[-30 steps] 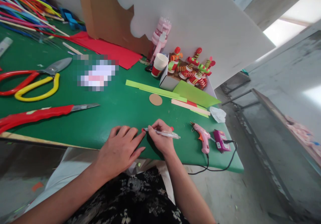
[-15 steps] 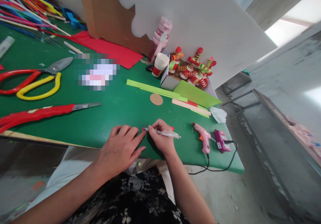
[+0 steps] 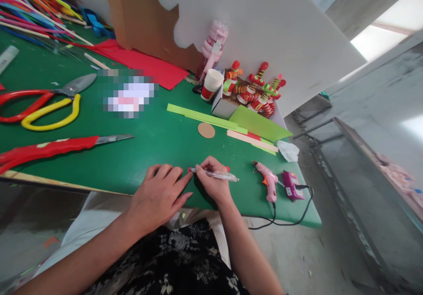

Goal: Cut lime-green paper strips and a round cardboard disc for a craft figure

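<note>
1. The pen (image 3: 228, 177) is gripped in the closed fingers of the right hand (image 3: 216, 190), its tip set at a small red piece (image 3: 189, 170) on the bench (image 3: 158, 143).
2. The fingers of the left hand (image 3: 153, 198) are loosely spread on the bench, the index tip brought close beside the red piece; whether contact is made cannot be told.
3. Since half a second ago, both hands and the pen have been held in place.
4. Beyond, the disc (image 3: 206, 130) is likewise left unmoved.

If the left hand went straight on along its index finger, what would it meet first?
The left hand would probably meet the tip end of the pen in the right hand; a small red piece lies right there too, and depth is unclear.
</note>
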Demonstrator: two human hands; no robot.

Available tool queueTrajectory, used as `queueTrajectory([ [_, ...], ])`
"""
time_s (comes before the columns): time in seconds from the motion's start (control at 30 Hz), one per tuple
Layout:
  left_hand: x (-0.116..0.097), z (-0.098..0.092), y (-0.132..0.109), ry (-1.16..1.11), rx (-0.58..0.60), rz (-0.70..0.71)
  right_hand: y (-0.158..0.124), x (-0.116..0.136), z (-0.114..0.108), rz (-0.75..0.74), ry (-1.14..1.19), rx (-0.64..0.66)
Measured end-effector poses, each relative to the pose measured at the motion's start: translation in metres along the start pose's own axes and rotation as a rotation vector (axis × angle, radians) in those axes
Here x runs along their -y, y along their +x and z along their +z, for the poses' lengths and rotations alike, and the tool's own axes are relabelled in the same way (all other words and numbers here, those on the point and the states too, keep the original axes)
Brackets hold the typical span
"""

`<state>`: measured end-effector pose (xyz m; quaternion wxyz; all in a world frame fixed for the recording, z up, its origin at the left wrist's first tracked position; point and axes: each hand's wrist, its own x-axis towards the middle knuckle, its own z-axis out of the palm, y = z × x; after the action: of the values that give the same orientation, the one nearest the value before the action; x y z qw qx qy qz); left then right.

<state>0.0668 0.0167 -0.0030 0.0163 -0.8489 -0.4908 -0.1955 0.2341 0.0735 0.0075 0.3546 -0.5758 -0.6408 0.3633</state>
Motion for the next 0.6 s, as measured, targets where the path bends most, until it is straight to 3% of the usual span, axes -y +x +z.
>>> queueTrajectory([
  [0.6,-0.0004,0.0000,0.0007,-0.015,0.014,-0.019,-0.0002,-0.0012,-0.0007,-0.011,-0.010,0.020],
])
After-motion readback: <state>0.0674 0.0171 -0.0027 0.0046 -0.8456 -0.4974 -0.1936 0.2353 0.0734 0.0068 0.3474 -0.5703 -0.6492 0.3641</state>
